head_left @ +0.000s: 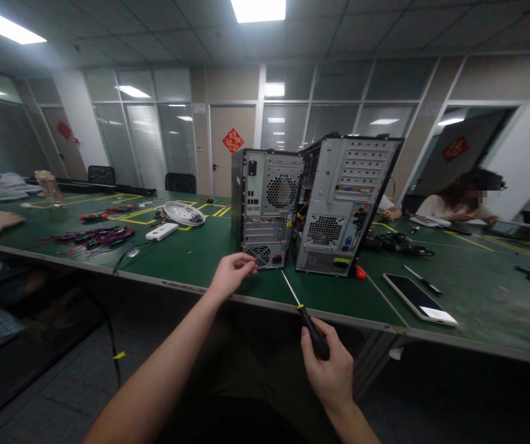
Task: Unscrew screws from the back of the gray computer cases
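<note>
My right hand [330,364] is wrapped round the black handle of a screwdriver [312,333]. Its thin metal shaft points up and away, the tip close to the bottom edge of the smaller computer tower [269,228]. My left hand [232,274] is near that tower's lower left corner, in front of the power supply fan. Its fingers are curled together; whatever they pinch, if anything, is too small to make out. A larger computer tower [334,234] stands upright just right of the first, its rear panel also facing me.
On the green table [191,265] at left lie bundled wires [92,237], a white power strip [162,232] and a white basket [184,213]. At right are a phone [417,299], a slim tool [423,280] and black cables [399,243]. Other people sit at both sides.
</note>
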Motion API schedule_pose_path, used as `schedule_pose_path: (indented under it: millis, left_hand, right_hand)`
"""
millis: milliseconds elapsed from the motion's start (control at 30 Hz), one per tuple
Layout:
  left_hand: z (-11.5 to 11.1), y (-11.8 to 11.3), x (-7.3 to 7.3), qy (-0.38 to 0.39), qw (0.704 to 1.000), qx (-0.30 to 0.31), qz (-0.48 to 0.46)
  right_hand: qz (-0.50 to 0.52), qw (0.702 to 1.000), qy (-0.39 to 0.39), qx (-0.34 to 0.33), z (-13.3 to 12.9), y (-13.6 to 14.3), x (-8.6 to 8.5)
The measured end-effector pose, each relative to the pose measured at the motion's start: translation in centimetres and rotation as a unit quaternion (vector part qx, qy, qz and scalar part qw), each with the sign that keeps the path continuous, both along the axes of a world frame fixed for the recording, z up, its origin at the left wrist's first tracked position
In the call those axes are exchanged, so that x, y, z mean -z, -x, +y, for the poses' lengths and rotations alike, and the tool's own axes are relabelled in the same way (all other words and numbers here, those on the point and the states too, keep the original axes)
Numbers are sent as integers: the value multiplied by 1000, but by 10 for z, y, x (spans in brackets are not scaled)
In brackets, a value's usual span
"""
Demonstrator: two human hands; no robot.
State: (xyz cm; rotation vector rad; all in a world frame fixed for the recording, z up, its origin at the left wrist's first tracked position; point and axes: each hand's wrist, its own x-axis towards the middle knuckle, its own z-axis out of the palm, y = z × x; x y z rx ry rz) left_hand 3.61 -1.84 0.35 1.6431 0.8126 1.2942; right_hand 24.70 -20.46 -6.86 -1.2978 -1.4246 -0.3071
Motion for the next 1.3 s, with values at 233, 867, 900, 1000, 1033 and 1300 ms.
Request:
schedule_pose_path:
  millis: [233,867,900,1000,1033,1300]
  left_hand:
    - [12,-78,-1,124,987,75,-63]
    - [8,-86,11,149,985,86,-11]
    - [8,-85,11,146,985,88,-9]
    - [8,-85,13,136,986,92,-1]
    - [9,-85,13,132,987,93,1]
    - [10,-84,17,110,989,99,6]
  right_hand:
    - [-34,999,-36,24,4,-14,0]
    - [-70,997,7,13,8,-14,8]
    - [-70,997,7,12,8,-15,8]
    - [-71,997,9,13,8,-16,9]
    - [-73,997,11,14,9,-16,9]
    - [-88,996,10,19,10,-19,12]
